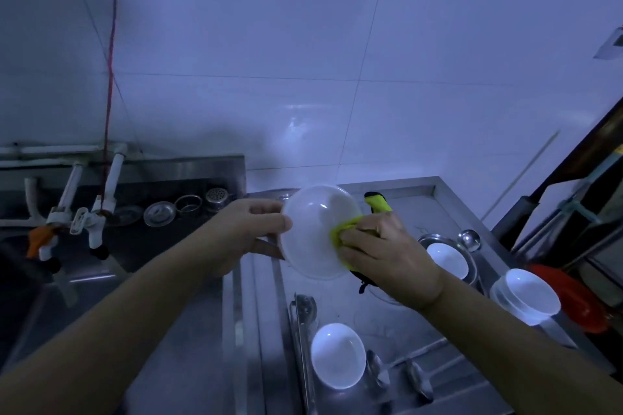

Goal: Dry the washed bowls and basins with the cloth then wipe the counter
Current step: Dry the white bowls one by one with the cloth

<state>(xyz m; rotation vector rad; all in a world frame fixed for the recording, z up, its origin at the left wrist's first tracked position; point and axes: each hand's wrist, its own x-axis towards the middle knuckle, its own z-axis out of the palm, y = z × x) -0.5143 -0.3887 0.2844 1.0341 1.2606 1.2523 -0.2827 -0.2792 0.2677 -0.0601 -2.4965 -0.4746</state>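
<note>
A white bowl (pixel 312 229) is held tilted above the steel counter (pixel 424 199), its inside facing me. My left hand (pixel 249 229) grips its left rim. My right hand (pixel 381 249) presses a yellow cloth (pixel 344 229) with black edging into the bowl's right side. One white bowl (pixel 338 355) sits on the counter near me. Another white bowl (pixel 446 259) rests in a steel basin (pixel 429 239) to the right. A stack of white bowls (pixel 526 293) stands further right.
A sink (pixel 67 286) lies at the left with taps (pixel 87 219) and strainer parts (pixel 188 205) on its back ledge. Ladles (pixel 470 241) and spoons (pixel 377 369) lie on the counter. A red basin (pixel 580 300) is at the right edge.
</note>
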